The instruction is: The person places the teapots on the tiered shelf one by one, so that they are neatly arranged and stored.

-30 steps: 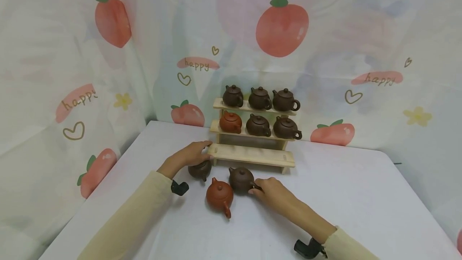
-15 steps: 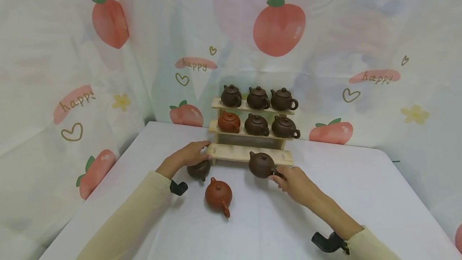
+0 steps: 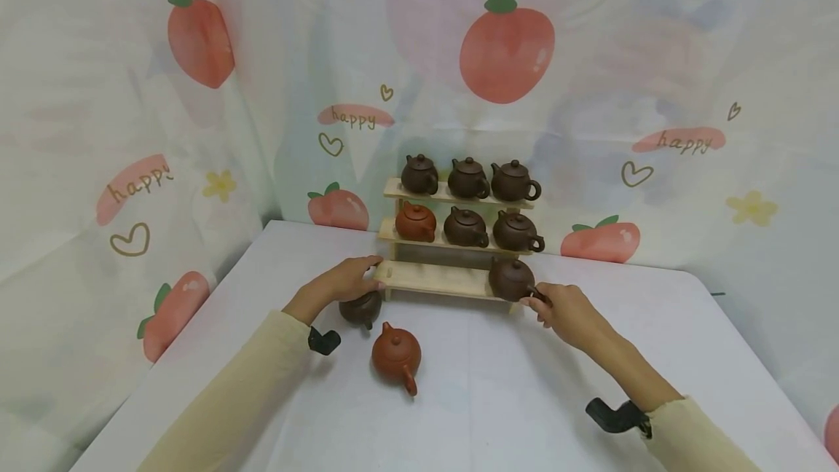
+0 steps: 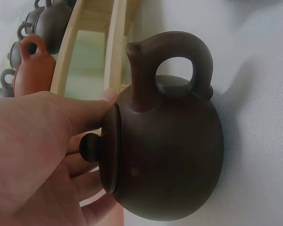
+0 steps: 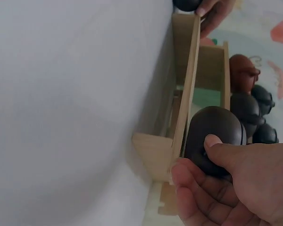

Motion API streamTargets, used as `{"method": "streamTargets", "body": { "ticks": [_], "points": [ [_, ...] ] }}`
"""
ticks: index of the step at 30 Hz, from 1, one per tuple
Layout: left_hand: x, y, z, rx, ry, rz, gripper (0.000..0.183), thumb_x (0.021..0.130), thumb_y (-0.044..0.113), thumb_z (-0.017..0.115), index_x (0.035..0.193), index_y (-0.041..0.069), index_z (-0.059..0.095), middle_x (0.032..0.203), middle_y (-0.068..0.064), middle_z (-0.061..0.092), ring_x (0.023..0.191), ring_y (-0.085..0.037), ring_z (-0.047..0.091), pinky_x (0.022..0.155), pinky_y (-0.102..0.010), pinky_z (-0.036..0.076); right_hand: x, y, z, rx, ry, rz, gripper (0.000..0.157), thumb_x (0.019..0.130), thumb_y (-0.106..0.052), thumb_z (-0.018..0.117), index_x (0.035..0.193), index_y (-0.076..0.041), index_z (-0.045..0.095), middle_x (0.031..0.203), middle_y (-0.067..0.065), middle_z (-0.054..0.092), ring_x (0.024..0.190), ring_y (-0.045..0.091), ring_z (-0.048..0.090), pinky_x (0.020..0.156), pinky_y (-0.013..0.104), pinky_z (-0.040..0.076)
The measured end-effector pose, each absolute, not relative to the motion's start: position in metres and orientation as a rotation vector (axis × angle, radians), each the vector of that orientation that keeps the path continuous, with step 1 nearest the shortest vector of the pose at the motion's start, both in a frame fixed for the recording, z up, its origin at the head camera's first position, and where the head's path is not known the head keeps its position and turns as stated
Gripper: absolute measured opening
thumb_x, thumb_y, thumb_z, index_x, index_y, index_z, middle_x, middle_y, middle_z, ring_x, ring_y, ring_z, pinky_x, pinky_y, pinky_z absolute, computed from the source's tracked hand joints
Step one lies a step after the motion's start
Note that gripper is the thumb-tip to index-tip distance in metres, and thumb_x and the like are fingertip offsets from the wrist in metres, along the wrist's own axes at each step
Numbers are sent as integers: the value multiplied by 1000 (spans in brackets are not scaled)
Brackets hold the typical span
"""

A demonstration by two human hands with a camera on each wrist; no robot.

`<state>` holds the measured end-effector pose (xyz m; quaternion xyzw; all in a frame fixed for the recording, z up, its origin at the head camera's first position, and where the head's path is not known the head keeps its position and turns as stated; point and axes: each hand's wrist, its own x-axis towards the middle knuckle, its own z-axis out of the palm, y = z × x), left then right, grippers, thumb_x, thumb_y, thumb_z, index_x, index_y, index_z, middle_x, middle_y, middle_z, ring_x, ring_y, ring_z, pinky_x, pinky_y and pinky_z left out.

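My right hand (image 3: 570,312) pinches the handle of a dark brown teapot (image 3: 511,279), which is at the right end of the stand's lowest step. In the right wrist view the thumb presses over the handle of this teapot (image 5: 214,127). My left hand (image 3: 337,286) grips the left end of the wooden tiered stand (image 3: 439,279), thumb in front and fingers behind. Under that hand, another dark teapot (image 3: 360,309) stands on the table, partly covered; its body (image 4: 170,146) fills the left wrist view. A reddish-brown teapot (image 3: 396,355) sits on the table between the arms.
The middle step bears an orange-red teapot (image 3: 416,222) and two dark teapots (image 3: 465,227). Three dark teapots (image 3: 468,178) line the top step. A white cloth covers the table (image 3: 459,414), and a fruit-printed curtain (image 3: 590,79) hangs behind and to the left.
My right hand has lifted the dark teapot from beside the reddish one and carried it right and back to the lowest step. My left hand has stayed at the stand's end.
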<state>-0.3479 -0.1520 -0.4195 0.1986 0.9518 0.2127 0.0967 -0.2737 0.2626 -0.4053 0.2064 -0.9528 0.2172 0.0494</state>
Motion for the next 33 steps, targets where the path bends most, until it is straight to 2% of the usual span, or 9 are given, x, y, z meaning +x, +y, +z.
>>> {"method": "streamTargets", "body": {
  "ticks": [4,15,21,26,33],
  "points": [
    [-347,-151,-419,578,2820,626,64,106,28,66,160,2,42,155,-24,54,146,-38,50,122,-55,39,-279,266,-407,617,-2911,660,20,104,-15,68,87,-4,63,68,2,65,62,12,55,53,24,43],
    [-347,-152,-419,579,2824,621,64,107,28,65,160,2,41,155,-23,53,146,-38,49,123,-54,39,-282,268,-408,630,-2899,636,18,102,-12,69,87,-4,64,71,4,67,63,10,60,54,24,45],
    [-347,-152,-419,590,2823,617,64,107,28,65,160,1,41,155,-24,53,146,-38,50,123,-54,39,-281,269,-408,460,-3008,654,27,102,-26,72,90,-3,66,70,3,66,63,14,59,55,28,44],
    [-347,-152,-417,591,2821,619,64,107,27,65,160,1,41,155,-24,53,146,-38,50,123,-54,39,-276,267,-410,275,-3270,603,41,100,-39,73,81,-3,69,65,3,63,61,15,58,58,30,45],
    [-347,-152,-418,587,2820,630,64,107,28,64,160,1,41,156,-24,52,147,-38,48,123,-54,38,-263,243,-427,328,-3342,634,42,100,-39,72,73,-9,64,60,2,60,58,15,56,57,29,46]
  ]
}}
